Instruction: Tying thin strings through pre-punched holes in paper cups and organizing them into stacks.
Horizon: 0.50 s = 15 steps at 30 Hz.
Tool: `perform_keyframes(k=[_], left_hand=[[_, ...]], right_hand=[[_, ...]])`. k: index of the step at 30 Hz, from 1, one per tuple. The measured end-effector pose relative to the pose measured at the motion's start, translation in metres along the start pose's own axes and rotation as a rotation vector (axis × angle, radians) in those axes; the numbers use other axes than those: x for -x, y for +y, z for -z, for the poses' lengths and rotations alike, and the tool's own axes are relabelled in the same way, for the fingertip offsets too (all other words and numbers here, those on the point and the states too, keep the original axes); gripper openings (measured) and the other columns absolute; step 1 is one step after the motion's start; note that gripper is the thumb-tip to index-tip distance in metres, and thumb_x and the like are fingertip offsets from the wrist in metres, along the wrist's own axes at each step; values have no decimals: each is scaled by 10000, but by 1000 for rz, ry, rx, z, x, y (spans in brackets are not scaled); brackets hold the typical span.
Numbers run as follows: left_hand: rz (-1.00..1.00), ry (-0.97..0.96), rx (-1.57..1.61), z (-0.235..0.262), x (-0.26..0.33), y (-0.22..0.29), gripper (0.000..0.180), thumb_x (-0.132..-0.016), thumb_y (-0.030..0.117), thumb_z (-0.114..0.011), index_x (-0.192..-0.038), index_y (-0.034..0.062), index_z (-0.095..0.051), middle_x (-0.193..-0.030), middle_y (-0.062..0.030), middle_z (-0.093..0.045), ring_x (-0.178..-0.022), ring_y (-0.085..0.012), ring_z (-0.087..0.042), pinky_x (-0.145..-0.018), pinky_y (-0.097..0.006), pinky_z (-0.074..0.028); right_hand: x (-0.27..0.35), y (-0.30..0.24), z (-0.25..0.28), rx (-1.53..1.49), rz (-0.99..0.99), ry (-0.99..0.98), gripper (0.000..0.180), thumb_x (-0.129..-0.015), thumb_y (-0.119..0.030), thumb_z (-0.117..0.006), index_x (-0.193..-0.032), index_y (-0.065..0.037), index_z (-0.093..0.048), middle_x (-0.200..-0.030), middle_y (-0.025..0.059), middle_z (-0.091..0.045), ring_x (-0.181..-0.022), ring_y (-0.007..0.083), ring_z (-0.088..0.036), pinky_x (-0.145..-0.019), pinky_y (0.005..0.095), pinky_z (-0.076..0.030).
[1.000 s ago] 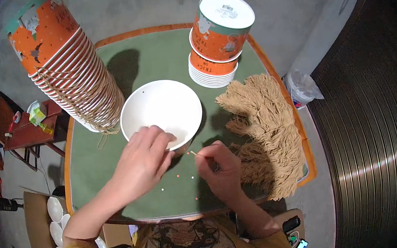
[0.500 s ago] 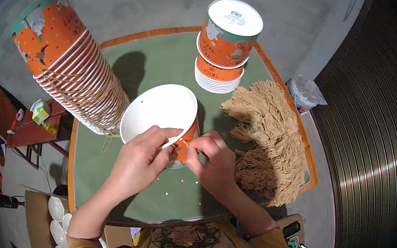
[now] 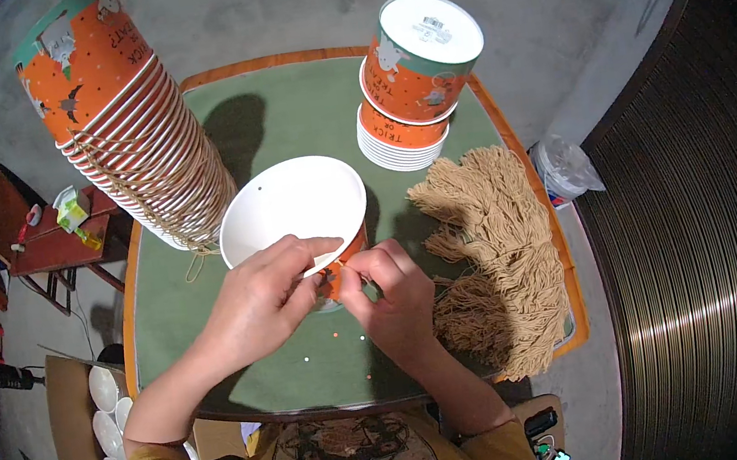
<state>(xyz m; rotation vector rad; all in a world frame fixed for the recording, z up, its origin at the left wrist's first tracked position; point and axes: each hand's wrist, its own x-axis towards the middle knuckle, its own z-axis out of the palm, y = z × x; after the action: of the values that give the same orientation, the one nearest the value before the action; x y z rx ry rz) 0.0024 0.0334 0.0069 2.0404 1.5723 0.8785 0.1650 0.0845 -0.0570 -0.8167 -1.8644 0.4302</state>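
A white-lined paper bucket [image 3: 287,205] with an orange printed outside tilts toward me on the table. My left hand [image 3: 257,294] grips its near rim, fingers inside and thumb outside. Against the outer wall just under that rim, my right hand [image 3: 390,292] pinches the end of a thin, light tan cord; the fingers cover most of it. A small hole shows in the bucket's far wall. To the right of my right hand lies a thick bundle of tan cords [image 3: 506,259].
A tall leaning stack of nested orange buckets [image 3: 136,139], with cords hanging along it, stands at left. A shorter bucket stack [image 3: 421,58] is upside down at the back right. Small dots are scattered on the green tabletop [image 3: 250,387]. A carton [image 3: 75,422] of white-rimmed containers sits lower left.
My right hand's fingertips have come slightly closer to the bucket's wall. The left hand keeps its grip on the rim. The whole view has shifted a little.
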Motion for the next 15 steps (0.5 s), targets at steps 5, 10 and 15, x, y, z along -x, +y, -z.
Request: perform_keyframes(k=[5, 10, 15], left_hand=[[-21, 3, -13, -2, 0, 2, 361, -812, -27, -555, -1169, 17, -576, -1022, -114, -621, -867, -232, -637, -744, -324, -525], [-49, -63, 91, -3, -3, -2, 242, -934, 116, -528, -1157, 36, -581, -968, -112, -624, -862, -224, -626, -781, -326, -491], [62, -279, 229, -3, -20, -12, 220, -961, 174, -487, -1124, 48, -563, -843, -114, -617, -791, -268, -611, -730, -360, -471]], right_hand=[[1, 1, 1, 26, -7, -15, 180, -709, -60, -701, -813, -92, -557, -770, 88, -537, -686, 295, -593, -601, 384, -504], [8, 6, 2, 69, 3, -32, 186, -712, -62, -700, -819, -100, -552, -770, 88, -533, -684, 295, -589, -599, 388, -499], [16, 10, 2, 51, -1, -8, 227, -714, -59, -696, -862, -118, -535, -765, 85, -531, -677, 291, -586, -582, 397, -492]])
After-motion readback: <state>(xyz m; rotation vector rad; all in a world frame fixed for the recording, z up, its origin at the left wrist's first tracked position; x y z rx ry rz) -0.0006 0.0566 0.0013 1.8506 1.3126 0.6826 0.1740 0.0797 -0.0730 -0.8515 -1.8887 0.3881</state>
